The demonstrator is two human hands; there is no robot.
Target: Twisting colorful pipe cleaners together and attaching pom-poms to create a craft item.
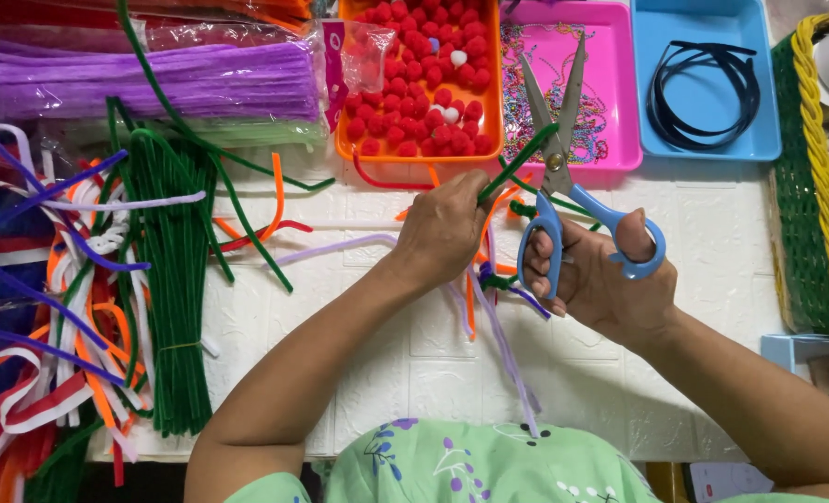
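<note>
Scissors (pixel 563 177) sat in the right hand (pixel 600 275), fingers curled through the blue loops, blades parted and pointing up-left. Green stem (pixel 518 163) ran diagonally from the left hand (pixel 447 228) up-right, its free end lying between the open blades near the pivot. Left fingers were closed, pinching the stem's lower end, just left of the scissors. Both hands hovered over the white bench (pixel 712 242). Clear bag with a pink label strip (pixel 354 61) lay at the orange tray (pixel 496 84) of red pompoms; pink tray (pixel 624 93) and blue tray (pixel 768 84) sat to its right. Wrapped purple stems (pixel 154 79) lay far left.
</note>
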